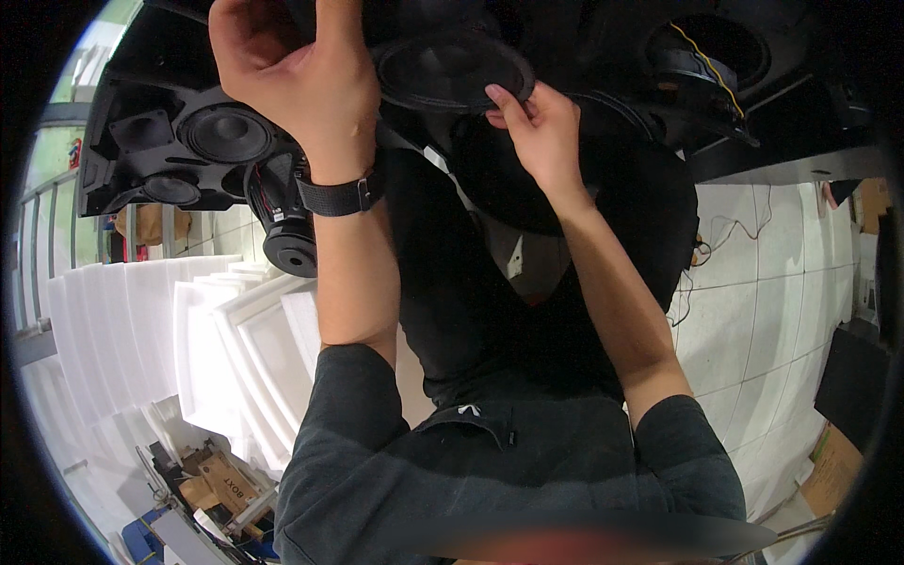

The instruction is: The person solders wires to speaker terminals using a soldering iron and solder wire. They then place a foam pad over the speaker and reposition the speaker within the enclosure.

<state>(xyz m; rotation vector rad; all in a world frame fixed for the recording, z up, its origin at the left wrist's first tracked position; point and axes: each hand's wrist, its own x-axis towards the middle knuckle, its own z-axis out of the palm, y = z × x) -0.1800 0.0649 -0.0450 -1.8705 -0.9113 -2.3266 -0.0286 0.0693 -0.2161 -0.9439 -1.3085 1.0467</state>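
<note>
A round black speaker driver with a wide rim lies tilted in front of me at the top. My right hand pinches its near right rim between thumb and fingers. To the left of it, my left hand is raised with curled fingers. The upper edge cuts off its fingertips, so what they hold, if anything, is hidden. A black strap watch circles that wrist. Beneath the driver, dark round shapes near my knees are hard to make out.
On the left stands a black speaker cabinet with fitted drivers; another loose driver leans beside it. White foam sheets are stacked below. At upper right, a driver with a yellow wire sits by a round opening. Thin cables trail over the tiles.
</note>
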